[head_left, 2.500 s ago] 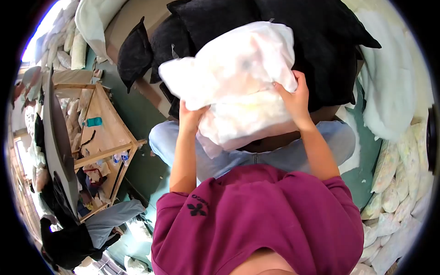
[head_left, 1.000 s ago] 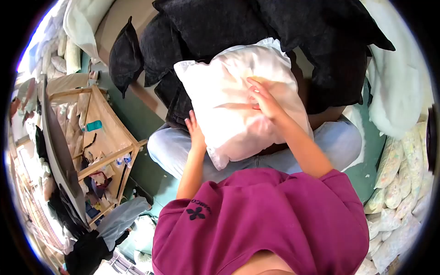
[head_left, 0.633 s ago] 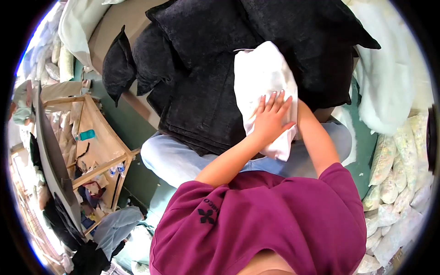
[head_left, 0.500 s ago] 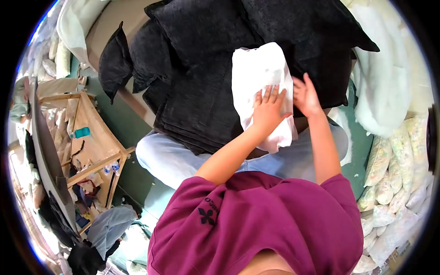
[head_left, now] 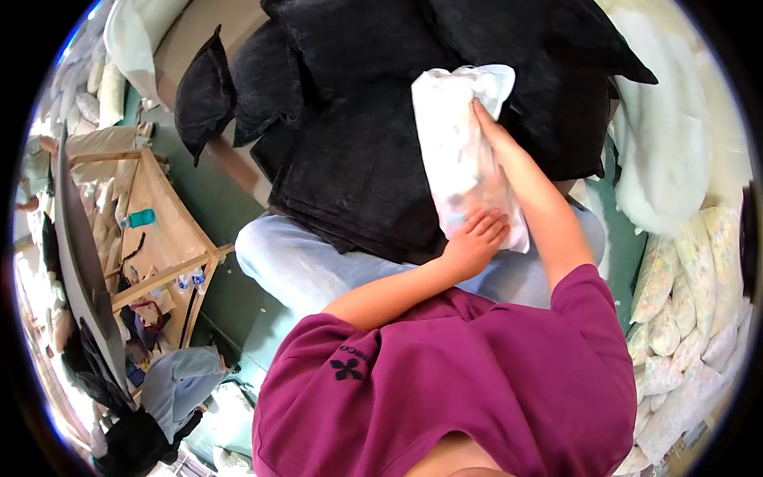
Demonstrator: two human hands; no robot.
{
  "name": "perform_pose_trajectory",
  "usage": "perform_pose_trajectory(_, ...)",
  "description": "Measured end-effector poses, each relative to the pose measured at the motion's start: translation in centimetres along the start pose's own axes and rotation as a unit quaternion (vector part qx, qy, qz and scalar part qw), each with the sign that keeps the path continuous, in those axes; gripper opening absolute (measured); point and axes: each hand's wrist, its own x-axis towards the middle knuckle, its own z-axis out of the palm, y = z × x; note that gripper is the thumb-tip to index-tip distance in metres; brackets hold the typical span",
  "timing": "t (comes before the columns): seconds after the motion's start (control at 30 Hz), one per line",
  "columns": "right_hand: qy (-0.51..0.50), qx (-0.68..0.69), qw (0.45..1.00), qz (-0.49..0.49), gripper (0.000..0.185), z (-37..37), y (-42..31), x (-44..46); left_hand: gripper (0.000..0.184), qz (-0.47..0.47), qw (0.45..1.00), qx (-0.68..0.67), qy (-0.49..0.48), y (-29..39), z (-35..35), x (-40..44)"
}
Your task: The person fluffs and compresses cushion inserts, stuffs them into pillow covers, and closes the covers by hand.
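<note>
A white pillow [head_left: 453, 135], narrow as seen from above, stands or lies folded over my lap, against black cushion covers. My left hand [head_left: 477, 234] rests on its lower end, the fingers lying side by side on the white cloth. Along the upper right side of the pillow, my right hand [head_left: 494, 131] lies with its fingers stretched out, partly hidden from view. To the left of the pillow is a flat stack of black covers [head_left: 358, 179]. Filled black cushions [head_left: 358, 52] lie behind it.
White batting [head_left: 664, 135] hangs at the right, above a pile of stuffed clear bags [head_left: 687, 302]. On the left is a wooden frame table [head_left: 171, 207] with a teal bottle [head_left: 141, 218] and other items. Another person's denim-clad leg [head_left: 179, 385] shows at the lower left.
The pillow has gone from lying broad across my lap to narrow at the right. My right hand has returned to its side, and my left hand has slid down to its lower end.
</note>
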Motion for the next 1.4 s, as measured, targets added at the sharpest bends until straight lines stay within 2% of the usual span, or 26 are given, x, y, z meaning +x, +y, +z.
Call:
perform_pose_trajectory(0.1,-0.112,0.108,0.987,0.027,0.086,-1.9,0.2,0.7,0.052,0.05,0.975,-0.197,-0.087,-1.5,-0.3,2.3)
perform_pose_trajectory(0.13,-0.103,0.129,0.986,0.034,0.082,-0.1,-2.1,-4.5,0.042,0.105,0.955,-0.267,-0.072,-2.3,-2.1,3.1)
perform_pose_trajectory(0.17,-0.07,0.155,0.983,0.063,0.072,-0.4,-2.1,-5.0,0.037,0.106,0.899,-0.4,-0.141,-3.3,-3.0,3.5)
perform_pose_trajectory(0.23,-0.13,0.213,0.968,0.028,0.064,-2.7,-0.4,-4.5,0.027,0.098,0.721,-0.634,-0.262,-5.5,-4.5,3.5)
perform_pose_trajectory(0.3,-0.114,0.196,0.973,0.029,0.062,-5.3,2.5,-4.4,0.019,-0.111,0.586,-0.783,-0.18,-9.0,-8.2,1.0)
perform_pose_trajectory(0.33,-0.083,0.188,0.978,0.033,0.063,-5.2,3.4,-5.8,0.016,-0.169,0.676,-0.709,-0.107,-11.4,-7.4,-0.6)
perform_pose_trajectory(0.37,-0.051,0.18,0.982,0.037,0.064,-4.7,4.3,-7.7,0.018,-0.26,0.852,-0.454,-0.014,-13.7,-6.8,-2.1)
perform_pose_trajectory(0.4,-0.031,0.206,0.978,0.028,0.065,-4.0,4.9,-9.2,0.025,-0.273,0.928,-0.254,0.015,-15.4,-7.7,-3.6)
perform_pose_trajectory(0.43,-0.01,0.231,0.973,0.017,0.065,-3.3,5.3,-10.4,0.035,-0.273,0.96,-0.043,0.045,-17.1,-8.5,-4.9)
perform_pose_trajectory(0.5,0.048,0.186,0.977,-0.091,0.063,-1.7,5.3,-12.1,0.047,-0.325,0.942,0.074,-0.042,-20.2,-7.0,-7.5)
perform_pose_trajectory(0.6,0.12,0.081,0.964,-0.225,0.06,1.4,3.6,-14.2,0.039,-0.281,0.948,0.145,-0.038,-21.2,-6.1,-6.9)
perform_pose_trajectory(0.7,0.143,-0.144,0.91,-0.362,0.061,3.3,1.9,-15.7,0.038,-0.279,0.941,0.185,-0.042,-23.1,-5.3,-4.3)
perform_pose_trajectory(0.77,0.15,-0.208,0.85,-0.46,0.068,5.5,0.9,-16.3,0.022,-0.326,0.939,0.108,-0.01,-24.7,-5.6,-3.3)
perform_pose_trajectory(0.83,0.185,-0.48,0.72,-0.466,0.072,6.6,-0.4,-16.1,0.022,-0.401,0.916,0.01,-0.008,-25.8,-6.6,-2.5)
perform_pose_trajectory(0.87,0.18,-0.495,0.666,-0.529,0.073,7.9,-0.8,-16.0,0.028,-0.429,0.903,-0.019,0.002,-26.3,-7.2,-2.7)
perform_pose_trajectory(0.9,0.17,-0.498,0.65,-0.549,0.071,9.4,-1.1,-15.9,0.028,-0.425,0.897,-0.106,0.064,-27.3,-7.0,-3.1)
perform_pose_trajectory(0.93,0.157,-0.53,0.651,-0.52,0.07,10.7,-0.7,-15.3,0.028,-0.404,0.878,-0.235,0.099,-28.7,-6.9,-3.5)
perform_pose_trajectory(0.97,0.143,-0.561,0.652,-0.491,0.069,12.0,0.1,-14.4,0.028,-0.377,0.844,-0.358,0.132,-30.2,-6.7,-3.8)
perform_pose_trajectory(1.03,0.076,-0.543,0.661,-0.512,0.07,14.6,1.1,-12.8,0.029,-0.364,0.74,-0.539,0.168,-31.6,-8.8,-3.8)
perform_pose_trajectory(1.1,-0.001,-0.631,0.639,-0.44,0.066,17.2,0.0,-12.4,0.029,-0.371,0.729,-0.556,0.147,-30.5,-11.9,-3.5)
perform_pose_trajectory(1.17,0.002,-0.601,0.627,-0.497,0.057,18.4,-1.2,-10.7,0.028,-0.291,0.772,-0.533,0.188,-30.7,-10.8,-3.5)
perform_pose_trajectory(1.2,0.017,-0.624,0.618,-0.478,0.033,18.3,-1.3,-8.7,0.026,-0.3,0.705,-0.624,0.153,-29.1,-13.1,-3.0)
perform_pose_trajectory(1.23,0.063,-0.626,0.637,-0.446,0.019,18.9,-2.1,-7.4,0.019,-0.294,0.633,-0.701,0.149,-26.2,-15.2,-2.0)
perform_pose_trajectory(1.3,0.136,-0.593,0.62,-0.496,0.012,17.3,-1.1,-2.7,0.026,-0.248,0.816,-0.506,0.128,-21.4,-14.1,-0.9)
perform_pose_trajectory(1.37,0.175,-0.546,0.633,-0.52,0.009,17.2,1.2,0.3,0.025,-0.306,0.823,-0.45,0.164,-20.3,-13.0,-0.4)
perform_pose_trajectory(1.4,0.194,-0.52,0.638,-0.534,0.009,17.6,1.1,0.5,0.024,-0.297,0.854,-0.389,0.178,-20.0,-12.6,-0.3)
